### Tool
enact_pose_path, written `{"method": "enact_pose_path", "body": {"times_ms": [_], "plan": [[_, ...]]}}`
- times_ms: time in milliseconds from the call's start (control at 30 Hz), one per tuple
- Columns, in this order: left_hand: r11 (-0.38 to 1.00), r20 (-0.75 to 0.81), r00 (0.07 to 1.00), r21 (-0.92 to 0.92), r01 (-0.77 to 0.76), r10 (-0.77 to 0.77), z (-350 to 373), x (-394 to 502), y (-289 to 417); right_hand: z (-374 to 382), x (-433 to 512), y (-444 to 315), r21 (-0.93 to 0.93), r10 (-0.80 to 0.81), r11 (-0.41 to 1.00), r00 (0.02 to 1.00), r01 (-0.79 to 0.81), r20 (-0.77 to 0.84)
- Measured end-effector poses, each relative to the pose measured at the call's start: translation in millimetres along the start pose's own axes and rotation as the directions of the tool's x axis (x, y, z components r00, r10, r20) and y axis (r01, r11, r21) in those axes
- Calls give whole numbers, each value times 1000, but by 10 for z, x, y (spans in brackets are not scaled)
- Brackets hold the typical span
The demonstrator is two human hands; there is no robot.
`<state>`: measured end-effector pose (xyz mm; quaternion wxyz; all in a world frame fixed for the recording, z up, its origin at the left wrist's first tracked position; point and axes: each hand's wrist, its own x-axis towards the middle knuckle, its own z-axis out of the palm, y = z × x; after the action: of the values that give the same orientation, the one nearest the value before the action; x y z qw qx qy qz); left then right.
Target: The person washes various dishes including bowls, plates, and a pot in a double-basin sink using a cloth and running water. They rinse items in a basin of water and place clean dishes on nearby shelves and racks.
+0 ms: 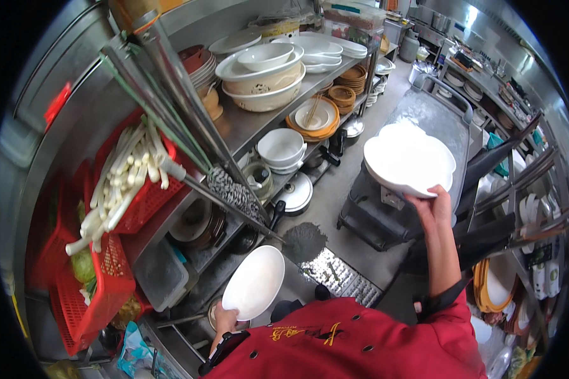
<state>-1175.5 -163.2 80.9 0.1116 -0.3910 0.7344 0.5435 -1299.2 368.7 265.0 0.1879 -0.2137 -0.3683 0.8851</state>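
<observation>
My right hand point(434, 203) grips the near rim of a large white scalloped dish point(410, 156). The dish is held over a grey utility cart point(419, 106), and I cannot tell whether it touches the cart. At lower left, my left hand point(225, 318) holds an oval white dish point(254, 283) by its edge. That oval dish is tilted, its inner face turned up towards me. Most of my left fingers are hidden behind it.
Left of me stands a steel shelf point(237, 128) stacked with bowls and plates. Red plastic baskets point(118, 270) hold leeks point(128, 170) and other vegetables. A mop handle point(218, 201) slants across the walkway towards a floor drain grate point(344, 277). Another dish rack point(526, 237) runs along the right.
</observation>
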Motion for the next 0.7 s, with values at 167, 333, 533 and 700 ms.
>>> {"method": "enact_pose_path", "body": {"times_ms": [167,333,533,700], "plan": [[970,-44,977,138,-202,209,195,404,-21,777,1258,-66,-38,-97,994,982,105,164],[988,55,997,138,-68,61,170,997,-179,1322,2450,-481,-301,-45,946,970,117,237],[998,6,1000,67,-14,13,288,981,-107,1893,3977,-764,-593,48,799,972,100,228],[998,-89,994,-29,56,-59,731,648,-83,2524,5133,-744,-762,202,620,900,188,386]]}}
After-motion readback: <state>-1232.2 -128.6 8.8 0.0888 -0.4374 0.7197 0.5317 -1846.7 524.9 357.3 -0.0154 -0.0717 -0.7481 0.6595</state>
